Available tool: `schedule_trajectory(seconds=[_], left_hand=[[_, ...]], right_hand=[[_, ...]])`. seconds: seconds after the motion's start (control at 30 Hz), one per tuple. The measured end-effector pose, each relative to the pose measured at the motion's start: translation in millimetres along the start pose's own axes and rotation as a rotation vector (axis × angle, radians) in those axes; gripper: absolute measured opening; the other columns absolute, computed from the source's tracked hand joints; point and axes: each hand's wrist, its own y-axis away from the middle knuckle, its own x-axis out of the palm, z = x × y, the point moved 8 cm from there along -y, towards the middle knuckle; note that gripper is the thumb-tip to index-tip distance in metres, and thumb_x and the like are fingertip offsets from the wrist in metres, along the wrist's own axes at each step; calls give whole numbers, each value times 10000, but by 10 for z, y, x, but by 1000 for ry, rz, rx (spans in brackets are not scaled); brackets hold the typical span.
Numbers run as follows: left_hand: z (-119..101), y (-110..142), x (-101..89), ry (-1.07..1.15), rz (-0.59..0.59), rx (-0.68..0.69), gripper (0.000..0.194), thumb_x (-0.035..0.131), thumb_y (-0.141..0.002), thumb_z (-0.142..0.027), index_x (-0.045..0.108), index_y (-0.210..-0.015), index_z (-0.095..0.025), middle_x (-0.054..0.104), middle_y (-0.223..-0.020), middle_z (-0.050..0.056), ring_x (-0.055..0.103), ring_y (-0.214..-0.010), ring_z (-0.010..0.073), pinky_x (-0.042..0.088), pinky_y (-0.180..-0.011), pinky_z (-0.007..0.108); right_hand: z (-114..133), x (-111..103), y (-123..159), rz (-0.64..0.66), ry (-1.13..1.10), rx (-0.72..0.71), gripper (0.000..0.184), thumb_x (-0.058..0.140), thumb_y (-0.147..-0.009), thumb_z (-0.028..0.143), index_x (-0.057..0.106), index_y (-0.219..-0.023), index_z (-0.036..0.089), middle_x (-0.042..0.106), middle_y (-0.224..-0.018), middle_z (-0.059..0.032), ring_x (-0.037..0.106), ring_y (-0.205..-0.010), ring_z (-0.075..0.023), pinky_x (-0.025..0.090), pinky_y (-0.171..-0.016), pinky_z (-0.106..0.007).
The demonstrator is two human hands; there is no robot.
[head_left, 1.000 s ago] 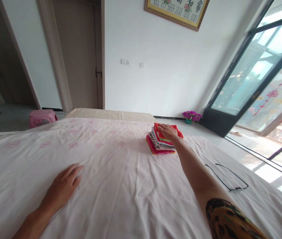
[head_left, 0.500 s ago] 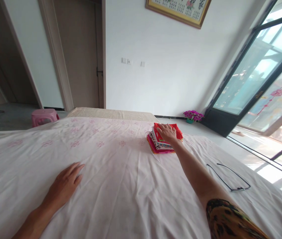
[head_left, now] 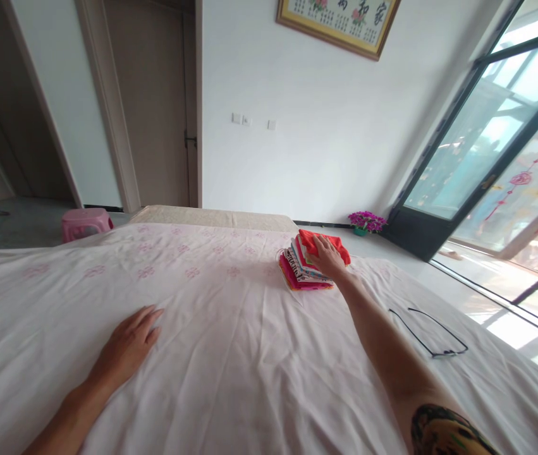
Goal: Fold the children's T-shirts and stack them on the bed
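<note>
A stack of folded cloths (head_left: 305, 275) lies on the far right of the bedsheet, with pink, black-and-white and patterned layers showing. On its top is a red cloth (head_left: 337, 246), askew and partly raised. My right hand (head_left: 326, 254) reaches over it from the right, fingers bent and gripping the red cloth; the fingertips are partly hard to make out. At the left, my left hand (head_left: 129, 341) rests palm down on the white bedsheet (head_left: 231, 354), fingers extended and holding nothing.
Eyeglasses (head_left: 432, 338) lie on the sheet beside my right forearm. Past the bed are a pink stool (head_left: 87, 224), a beige padded surface (head_left: 221, 217), a pot of purple flowers (head_left: 366, 221) and a glass door (head_left: 468, 151) on the right.
My right hand has gone from lying flat on the stack to bent fingers. The red cloth has shifted slightly up and right, baring layers below. My left hand stays put.
</note>
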Motion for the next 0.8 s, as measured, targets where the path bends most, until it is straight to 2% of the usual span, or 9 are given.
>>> schedule_trajectory(seconds=[0.1,0.2,0.27,0.4,0.47,0.6,0.67,0.73,0.8], left_hand=[[9,1,3,-2,11,-18,425,415,-933,-334,614,-1278,-185,605,-1356,108,553,-1264,246,422,-1098,423],[16,4,6,-4,21,-30,425,416,-935,-335,608,-1285,-191,600,-1365,100,540,-1281,236,411,-1109,411],[18,7,9,-5,28,-32,429,415,-938,-341,602,-1293,-191,594,-1371,98,537,-1287,233,406,-1115,407],[16,13,18,-23,43,-26,443,393,-953,-347,592,-1309,-174,581,-1386,113,524,-1299,246,392,-1125,426],[16,18,22,-29,49,-26,453,382,-958,-348,593,-1311,-157,576,-1391,127,517,-1306,259,388,-1127,440],[12,21,19,-17,56,-36,453,395,-950,-340,600,-1307,-151,573,-1394,139,507,-1314,274,389,-1123,458],[10,16,5,-2,57,-47,449,411,-945,-341,598,-1312,-162,571,-1397,133,505,-1315,274,395,-1118,462],[-3,6,-22,24,50,-45,442,427,-939,-336,599,-1309,-166,576,-1391,130,518,-1301,266,402,-1114,452],[-18,-7,-63,62,37,-38,425,442,-929,-315,612,-1290,-168,590,-1372,126,538,-1277,254,415,-1105,433]], right_hand=[[72,-108,-7,-54,-56,13,493,357,-984,428,488,-1423,246,476,-1479,-92,454,-1313,-277,370,-1031,-412],[259,-292,63,-71,-89,47,447,302,-999,428,631,-1232,233,677,-1164,-108,620,-992,-266,434,-845,-371],[465,-421,161,-74,-124,60,457,301,-998,462,653,-1156,219,705,-960,-103,626,-814,-253,420,-740,-344],[1028,-517,401,-73,-422,7,427,402,-959,520,658,-1019,183,668,-781,-77,610,-756,-250,397,-695,-322],[1312,-335,511,36,-794,11,447,454,-921,581,641,-848,182,656,-744,-61,608,-747,-240,418,-685,-317],[1882,393,756,481,-1528,164,436,613,-808,614,624,-831,179,674,-758,-57,628,-725,-222,487,-696,-338],[2029,704,849,596,-1547,222,413,623,-808,577,640,-873,170,680,-791,-65,635,-734,-216,500,-709,-348],[2011,883,879,548,-1324,230,357,612,-834,507,658,-939,169,688,-874,-69,638,-791,-209,494,-746,-347],[1957,879,895,428,-1023,160,293,584,-868,421,670,-1018,184,685,-1005,-73,634,-885,-204,471,-811,-341]])
